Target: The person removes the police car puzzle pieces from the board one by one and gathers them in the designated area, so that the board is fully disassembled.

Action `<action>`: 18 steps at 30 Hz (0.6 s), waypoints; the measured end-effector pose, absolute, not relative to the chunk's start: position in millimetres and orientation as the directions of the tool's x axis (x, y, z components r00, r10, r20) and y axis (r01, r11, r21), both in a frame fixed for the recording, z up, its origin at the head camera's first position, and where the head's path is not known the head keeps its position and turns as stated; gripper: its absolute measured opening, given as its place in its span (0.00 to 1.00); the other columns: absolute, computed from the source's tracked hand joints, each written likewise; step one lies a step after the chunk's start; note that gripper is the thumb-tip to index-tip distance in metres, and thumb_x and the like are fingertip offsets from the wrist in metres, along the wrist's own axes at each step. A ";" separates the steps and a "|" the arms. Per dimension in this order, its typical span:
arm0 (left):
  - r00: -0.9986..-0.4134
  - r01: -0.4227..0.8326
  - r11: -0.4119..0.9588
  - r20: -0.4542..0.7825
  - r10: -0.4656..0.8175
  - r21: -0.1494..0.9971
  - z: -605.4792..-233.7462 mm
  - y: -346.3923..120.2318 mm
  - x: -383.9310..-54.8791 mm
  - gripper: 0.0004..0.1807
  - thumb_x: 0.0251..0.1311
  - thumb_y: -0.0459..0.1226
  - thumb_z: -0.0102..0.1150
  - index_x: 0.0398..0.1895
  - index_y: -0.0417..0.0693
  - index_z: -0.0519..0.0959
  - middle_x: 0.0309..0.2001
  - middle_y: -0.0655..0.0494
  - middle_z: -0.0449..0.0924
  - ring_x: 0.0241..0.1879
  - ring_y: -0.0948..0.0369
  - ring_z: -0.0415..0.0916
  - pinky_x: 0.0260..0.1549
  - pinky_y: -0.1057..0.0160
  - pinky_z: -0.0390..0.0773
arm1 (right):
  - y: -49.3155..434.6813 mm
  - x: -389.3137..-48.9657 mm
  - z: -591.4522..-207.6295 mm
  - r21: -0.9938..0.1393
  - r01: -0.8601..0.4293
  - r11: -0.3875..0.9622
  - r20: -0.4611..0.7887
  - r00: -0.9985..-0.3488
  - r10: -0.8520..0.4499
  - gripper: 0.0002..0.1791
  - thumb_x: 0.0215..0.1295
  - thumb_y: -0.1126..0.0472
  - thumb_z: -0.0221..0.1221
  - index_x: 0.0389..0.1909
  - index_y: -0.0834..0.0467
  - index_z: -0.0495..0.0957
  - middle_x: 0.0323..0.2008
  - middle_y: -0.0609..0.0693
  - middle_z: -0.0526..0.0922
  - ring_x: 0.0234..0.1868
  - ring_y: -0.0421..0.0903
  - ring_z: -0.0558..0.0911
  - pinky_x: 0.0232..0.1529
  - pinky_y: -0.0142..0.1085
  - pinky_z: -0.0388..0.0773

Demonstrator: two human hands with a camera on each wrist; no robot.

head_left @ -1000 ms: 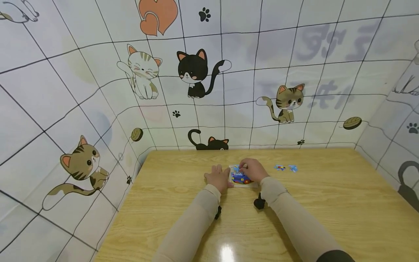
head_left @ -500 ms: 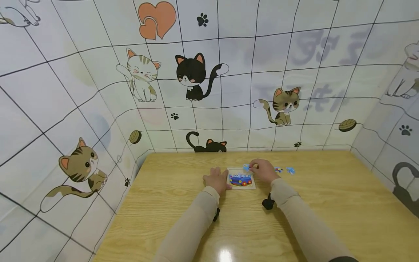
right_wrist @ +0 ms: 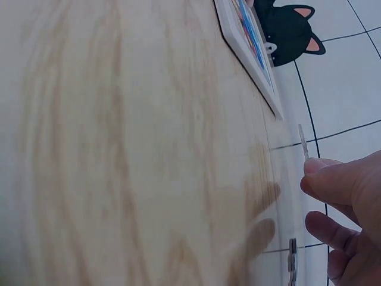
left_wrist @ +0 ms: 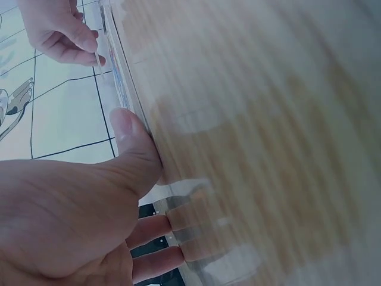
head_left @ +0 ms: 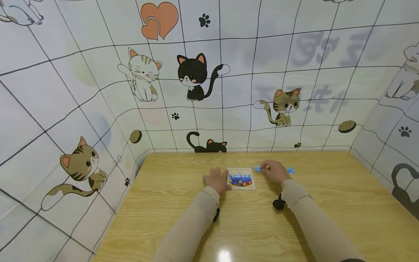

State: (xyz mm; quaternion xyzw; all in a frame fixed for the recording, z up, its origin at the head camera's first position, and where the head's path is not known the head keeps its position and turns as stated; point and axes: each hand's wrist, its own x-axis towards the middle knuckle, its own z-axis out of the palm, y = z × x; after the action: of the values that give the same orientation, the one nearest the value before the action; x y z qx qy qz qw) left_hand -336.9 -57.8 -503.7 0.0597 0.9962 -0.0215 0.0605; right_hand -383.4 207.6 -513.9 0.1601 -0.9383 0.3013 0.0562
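Note:
A small framed jigsaw puzzle [head_left: 241, 180] lies on the table, showing a blue cartoon vehicle in its lower part and a pale bare strip along the top. At its left edge rests my left hand [head_left: 216, 180], fingers spread and thumb against the frame. To the right of the frame, my right hand [head_left: 275, 172] pinches a light-blue puzzle piece [head_left: 258, 169] between thumb and fingertips. The right wrist view shows this piece [right_wrist: 303, 142] edge-on, held above the tabletop, with the white frame [right_wrist: 250, 53] beyond it.
Another blue puzzle piece [head_left: 290, 170] lies right of my right hand, which partly covers that area. Flat pieces [right_wrist: 292, 262] appear edge-on below the fingers in the right wrist view. The wooden table [head_left: 242, 225] meets a cat-patterned cloth wall [head_left: 239, 120] at its far edge.
My right hand has moved from over the puzzle's top to its right side, carrying the light-blue piece. The left hand has stayed at the frame's left edge.

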 end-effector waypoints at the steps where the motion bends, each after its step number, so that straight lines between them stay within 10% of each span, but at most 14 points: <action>1: -0.986 0.120 0.992 -0.123 0.114 -0.039 -503.0 -57.5 -336.4 0.41 0.61 0.65 0.57 0.78 0.73 0.61 0.60 0.53 0.65 0.62 0.52 0.60 0.46 0.40 0.74 | 209.5 -383.2 -514.1 -0.550 -0.328 0.768 0.196 -0.945 -0.263 0.03 0.70 0.64 0.63 0.40 0.59 0.84 0.46 0.59 0.85 0.39 0.53 0.81 0.40 0.50 0.78; 18: -0.986 0.116 0.993 -0.123 0.110 -0.039 -496.7 -56.5 -331.4 0.40 0.62 0.64 0.57 0.78 0.72 0.62 0.58 0.53 0.65 0.59 0.52 0.60 0.44 0.41 0.75 | 218.8 -378.1 -510.9 -0.406 -0.359 0.840 0.222 -0.931 -0.290 0.03 0.65 0.68 0.66 0.37 0.60 0.87 0.49 0.64 0.85 0.47 0.63 0.84 0.47 0.57 0.79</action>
State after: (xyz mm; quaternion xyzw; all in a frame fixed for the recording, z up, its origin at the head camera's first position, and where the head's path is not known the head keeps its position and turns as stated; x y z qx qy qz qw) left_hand -331.4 -56.5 -496.7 0.0567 0.9963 -0.0231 0.0603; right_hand -378.1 218.8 -510.9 0.1698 -0.9562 0.2260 0.0762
